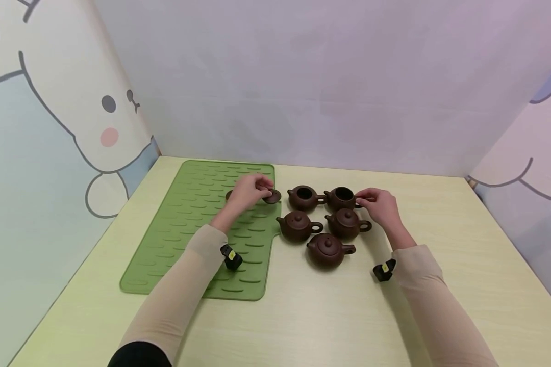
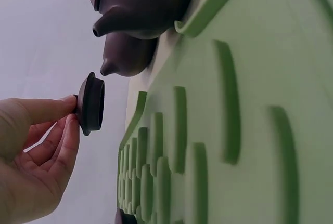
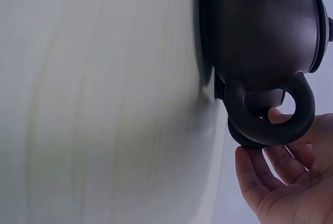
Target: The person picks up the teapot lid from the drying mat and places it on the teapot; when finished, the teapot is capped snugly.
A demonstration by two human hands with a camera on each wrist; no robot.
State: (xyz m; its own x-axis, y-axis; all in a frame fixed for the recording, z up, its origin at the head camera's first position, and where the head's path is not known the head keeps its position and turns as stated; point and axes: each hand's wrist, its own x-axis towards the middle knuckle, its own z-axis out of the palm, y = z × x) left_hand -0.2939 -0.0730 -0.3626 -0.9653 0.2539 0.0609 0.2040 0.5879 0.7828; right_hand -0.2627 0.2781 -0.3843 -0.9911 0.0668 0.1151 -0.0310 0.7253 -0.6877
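My left hand (image 1: pixel 249 191) pinches a dark brown teapot lid (image 1: pixel 272 197) by its knob, above the right edge of the green mat (image 1: pixel 165 255). In the left wrist view the lid (image 2: pixel 92 104) is tilted on its side, clear of the mat. My right hand (image 1: pixel 380 205) holds the handle of the back right teapot (image 1: pixel 340 205), whose top is uncovered. A lidded teapot (image 3: pixel 265 31) partly hides that grip in the right wrist view. Left of the held pot stands another uncovered teapot (image 1: pixel 301 204). A second dark piece (image 1: pixel 228 194) on the mat is mostly hidden behind my left hand.
Three lidded teapots stand in front of the uncovered pair: one at left (image 1: pixel 296 227), one at right (image 1: pixel 346 224) and one nearest me (image 1: pixel 327 251). The pots are close together on the pale wooden table (image 1: pixel 330 321). A white wall (image 1: pixel 303 92) rises behind.
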